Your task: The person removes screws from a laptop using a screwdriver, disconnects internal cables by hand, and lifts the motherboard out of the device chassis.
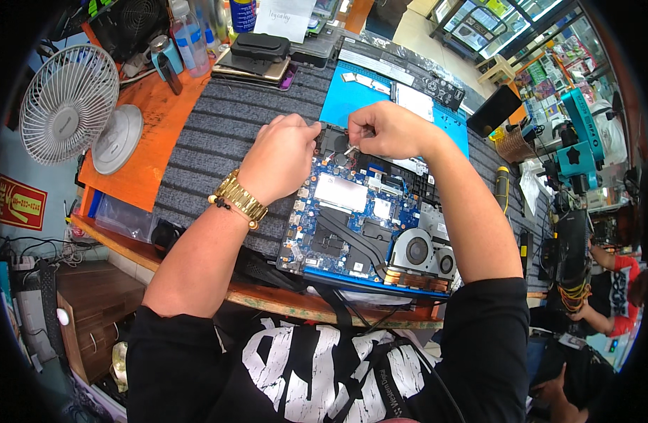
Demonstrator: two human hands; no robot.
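Observation:
An opened laptop lies in front of me with its bottom cover off. Its blue circuit board, dark heat pipe and cooling fan are exposed. My right hand is over the laptop's far left part, thumb and fingers pinched on a small pale piece whose kind I cannot make out. Thin wires run near those fingertips. At the far left corner, my left hand is curled closed, fingertips beside the casing; whatever it grips is hidden. A gold watch circles the left wrist.
Beyond the laptop, a laptop battery lies by a blue mat. Stacked phones sit on the ridged grey mat. A white fan stands left; a yellow-black screwdriver lies right. Another person's arm shows far right.

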